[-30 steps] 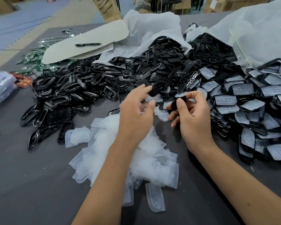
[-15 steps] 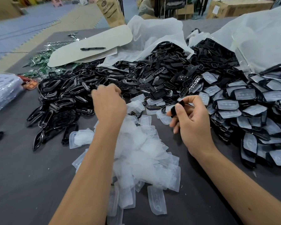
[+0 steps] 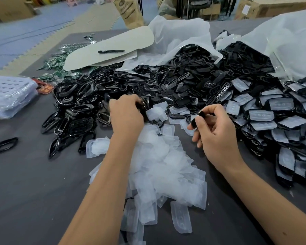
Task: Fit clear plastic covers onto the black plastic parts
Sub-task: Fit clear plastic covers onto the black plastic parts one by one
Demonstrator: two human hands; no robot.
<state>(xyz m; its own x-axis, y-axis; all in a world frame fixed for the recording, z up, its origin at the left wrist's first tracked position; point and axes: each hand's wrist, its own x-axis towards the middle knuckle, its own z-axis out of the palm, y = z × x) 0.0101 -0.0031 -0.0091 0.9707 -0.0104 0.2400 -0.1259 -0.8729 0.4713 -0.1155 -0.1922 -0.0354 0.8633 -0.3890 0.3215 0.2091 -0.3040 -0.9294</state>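
A heap of clear plastic covers (image 3: 159,165) lies on the grey table between my arms. Behind it spreads a wide pile of bare black plastic parts (image 3: 162,80). To the right lie several black parts with clear covers fitted (image 3: 276,121). My right hand (image 3: 217,131) pinches a small black part (image 3: 197,118) between thumb and fingers, held above the covers. My left hand (image 3: 126,114) is curled over the near edge of the black pile, its fingers closed on a black part (image 3: 141,103) that is mostly hidden under the hand.
Glossy black frames (image 3: 72,106) pile at the left, one lone frame (image 3: 4,145) nearer the edge. A stack of clear trays (image 3: 9,96) sits far left. Beige card sheets with a pen (image 3: 111,51) lie behind. White bags (image 3: 286,39) rise at the back right.
My left hand has moved left from beside my right hand to the edge of the black pile, and closed on a black part there. My right hand has stayed put with its black part.
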